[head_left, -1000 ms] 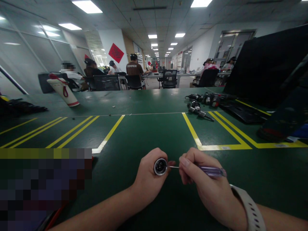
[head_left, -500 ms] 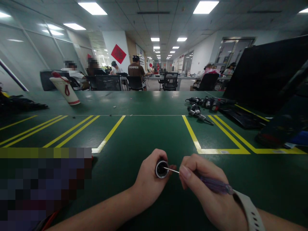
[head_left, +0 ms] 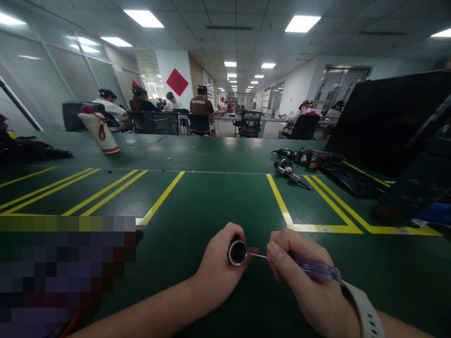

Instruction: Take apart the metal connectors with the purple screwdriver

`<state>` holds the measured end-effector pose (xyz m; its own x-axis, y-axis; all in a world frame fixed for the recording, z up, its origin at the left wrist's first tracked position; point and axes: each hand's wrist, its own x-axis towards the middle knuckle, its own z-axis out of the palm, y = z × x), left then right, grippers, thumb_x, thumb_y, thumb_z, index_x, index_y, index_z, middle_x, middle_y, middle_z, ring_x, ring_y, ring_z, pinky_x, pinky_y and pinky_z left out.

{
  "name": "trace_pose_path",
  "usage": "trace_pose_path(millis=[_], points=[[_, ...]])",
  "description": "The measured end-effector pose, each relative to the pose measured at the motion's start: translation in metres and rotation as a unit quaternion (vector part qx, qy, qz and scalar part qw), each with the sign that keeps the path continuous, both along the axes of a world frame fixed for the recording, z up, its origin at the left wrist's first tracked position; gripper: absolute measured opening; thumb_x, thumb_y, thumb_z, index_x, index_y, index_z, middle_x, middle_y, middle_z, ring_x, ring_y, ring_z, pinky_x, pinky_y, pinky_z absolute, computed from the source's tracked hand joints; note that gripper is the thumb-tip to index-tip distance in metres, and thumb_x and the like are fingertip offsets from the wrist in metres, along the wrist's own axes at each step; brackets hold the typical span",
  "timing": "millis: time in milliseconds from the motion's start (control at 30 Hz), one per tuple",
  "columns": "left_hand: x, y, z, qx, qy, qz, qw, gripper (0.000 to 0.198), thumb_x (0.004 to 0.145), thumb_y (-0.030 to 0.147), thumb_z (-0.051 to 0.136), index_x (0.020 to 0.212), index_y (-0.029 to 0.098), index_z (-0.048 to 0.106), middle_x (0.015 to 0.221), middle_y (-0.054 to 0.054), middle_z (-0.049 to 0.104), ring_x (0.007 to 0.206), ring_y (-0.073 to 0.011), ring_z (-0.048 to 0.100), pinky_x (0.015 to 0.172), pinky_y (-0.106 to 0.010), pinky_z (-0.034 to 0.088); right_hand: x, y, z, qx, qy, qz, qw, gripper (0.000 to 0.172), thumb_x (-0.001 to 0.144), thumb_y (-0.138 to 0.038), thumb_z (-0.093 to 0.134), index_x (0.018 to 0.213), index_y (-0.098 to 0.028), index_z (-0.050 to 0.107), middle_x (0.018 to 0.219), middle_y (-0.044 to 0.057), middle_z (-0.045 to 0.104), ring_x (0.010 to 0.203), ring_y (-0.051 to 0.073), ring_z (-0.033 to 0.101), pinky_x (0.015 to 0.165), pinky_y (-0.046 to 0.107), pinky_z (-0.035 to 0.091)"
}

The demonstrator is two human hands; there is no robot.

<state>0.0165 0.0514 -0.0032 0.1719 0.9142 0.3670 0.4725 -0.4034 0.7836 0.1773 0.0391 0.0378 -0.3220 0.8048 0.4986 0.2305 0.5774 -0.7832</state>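
My left hand (head_left: 221, 263) is wrapped round a short dark cylinder with a silver rim (head_left: 237, 252); its open end faces me and looks dark inside. In my right hand (head_left: 299, 267) is a screwdriver with a clear purple handle (head_left: 317, 269), gripped between thumb and fingers. Its thin metal shaft points left, and the tip lies at the right edge of the cylinder's rim. Whether the tip touches the rim I cannot tell. Both hands are above the green table (head_left: 169, 253).
Metal and black tool-like parts (head_left: 289, 170) lie at the back right, near a large dark panel (head_left: 394, 117). A white cup (head_left: 100, 131) with a red cord stands at the back left. Yellow tape (head_left: 164, 199) marks the tabletop. Several people sit beyond it.
The screwdriver's tip has moved right, from inside the cylinder's opening to its right rim. My right hand has shifted slightly right. The whole view has tilted a little.
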Motion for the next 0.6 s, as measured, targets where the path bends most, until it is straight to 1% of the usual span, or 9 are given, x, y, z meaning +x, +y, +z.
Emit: trace_pose_path(millis=[100,267,367,467,600], points=[[-0.0006,0.0005,-0.0008,0.001,0.004,-0.003,1.000,0.016,0.072,0.019,0.060,0.072,0.020,0.044,0.067,0.005,0.049,0.058,-0.0106,0.045,0.052,-0.022,0.036,-0.0011,-0.0014,-0.0009,0.001,-0.014,0.007,1.000,0.033,0.088,-0.028,0.040,0.056,-0.019,0.043,0.051,-0.003,0.043,0.047,0.010,0.041,0.046,0.024,0.035],[-0.0005,0.0006,0.0004,0.002,0.010,-0.009,1.000,0.016,0.072,0.021,0.060,0.072,0.020,0.044,0.068,0.004,0.049,0.060,-0.0118,0.046,0.054,-0.024,0.036,-0.0005,-0.0032,0.0019,0.053,-0.032,0.000,0.998,0.033,0.087,-0.024,0.041,0.054,-0.018,0.041,0.050,-0.003,0.041,0.046,0.009,0.040,0.045,0.022,0.033],[0.0000,-0.0004,0.0010,0.002,0.008,-0.008,1.000,0.016,0.072,0.022,0.060,0.071,0.020,0.044,0.067,0.003,0.049,0.060,-0.0121,0.046,0.054,-0.024,0.036,0.0005,-0.0026,0.0041,0.070,-0.035,-0.008,0.997,0.033,0.086,-0.022,0.041,0.053,-0.019,0.040,0.049,-0.004,0.040,0.045,0.008,0.039,0.044,0.021,0.032],[0.0002,-0.0013,0.0011,0.002,0.006,-0.003,1.000,0.016,0.072,0.022,0.060,0.071,0.020,0.044,0.067,0.003,0.049,0.059,-0.0121,0.045,0.053,-0.024,0.036,0.0013,-0.0015,0.0043,0.068,-0.041,-0.015,0.997,0.033,0.086,-0.023,0.041,0.053,-0.019,0.040,0.048,-0.004,0.040,0.045,0.008,0.039,0.044,0.021,0.032],[-0.0003,-0.0015,0.0011,0.000,0.008,-0.001,1.000,0.016,0.071,0.021,0.060,0.071,0.020,0.045,0.067,0.003,0.049,0.060,-0.0122,0.046,0.054,-0.024,0.036,0.0022,-0.0004,0.0032,0.054,-0.019,-0.012,0.998,0.034,0.087,-0.023,0.040,0.053,-0.019,0.040,0.049,-0.004,0.040,0.045,0.008,0.038,0.044,0.021,0.032]])
